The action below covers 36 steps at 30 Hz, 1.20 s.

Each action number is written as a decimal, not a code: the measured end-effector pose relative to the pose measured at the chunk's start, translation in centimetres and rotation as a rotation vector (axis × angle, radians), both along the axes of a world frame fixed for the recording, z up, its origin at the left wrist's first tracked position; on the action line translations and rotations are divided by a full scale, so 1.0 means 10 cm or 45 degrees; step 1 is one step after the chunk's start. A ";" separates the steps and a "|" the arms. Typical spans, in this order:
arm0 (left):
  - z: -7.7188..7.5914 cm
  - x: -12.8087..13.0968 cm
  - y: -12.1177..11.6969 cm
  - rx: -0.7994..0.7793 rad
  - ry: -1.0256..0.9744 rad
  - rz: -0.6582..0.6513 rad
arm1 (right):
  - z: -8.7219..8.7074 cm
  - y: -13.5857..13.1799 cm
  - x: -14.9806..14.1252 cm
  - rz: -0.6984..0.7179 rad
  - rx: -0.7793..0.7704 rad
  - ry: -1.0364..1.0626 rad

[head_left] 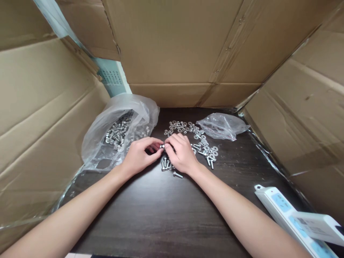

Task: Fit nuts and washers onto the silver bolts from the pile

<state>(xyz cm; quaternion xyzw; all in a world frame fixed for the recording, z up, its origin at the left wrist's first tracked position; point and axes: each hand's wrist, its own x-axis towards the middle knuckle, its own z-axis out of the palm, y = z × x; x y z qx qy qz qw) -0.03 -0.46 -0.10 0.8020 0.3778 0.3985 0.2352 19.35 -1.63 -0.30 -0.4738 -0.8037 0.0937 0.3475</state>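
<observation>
Over the dark table, my left hand (142, 152) and my right hand (181, 152) meet, fingers pinched around one small bolt (161, 146). Only its shiny end shows between the fingertips, so I cannot tell what sits on its shank. Several loose bolts (166, 164) lie just below my hands, and a single bolt (177, 175) rests apart from them, nearer me. Behind and right of my right hand spread many washers (213, 152) and nuts, mixed with more bolts. Left of my left hand, an open clear plastic bag (92, 138) contains a heap of metal fasteners (118, 132).
A crumpled clear bag (224, 126) lies at the back right of the table (150, 211). Cardboard walls (174, 46) stand at the back and both sides. A white power strip (282, 204) with a plugged-in white adapter (317, 225) occupies the front right.
</observation>
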 end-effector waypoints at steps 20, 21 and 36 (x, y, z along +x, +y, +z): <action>0.03 0.01 -0.01 -0.022 -0.037 0.065 | -0.02 0.02 0.00 -0.076 0.017 0.020; 0.03 0.01 -0.01 -0.019 -0.024 0.073 | -0.02 0.02 0.00 -0.080 0.013 0.025; 0.01 -0.02 0.03 0.068 0.135 0.029 | -0.02 0.03 0.01 -0.016 0.020 0.079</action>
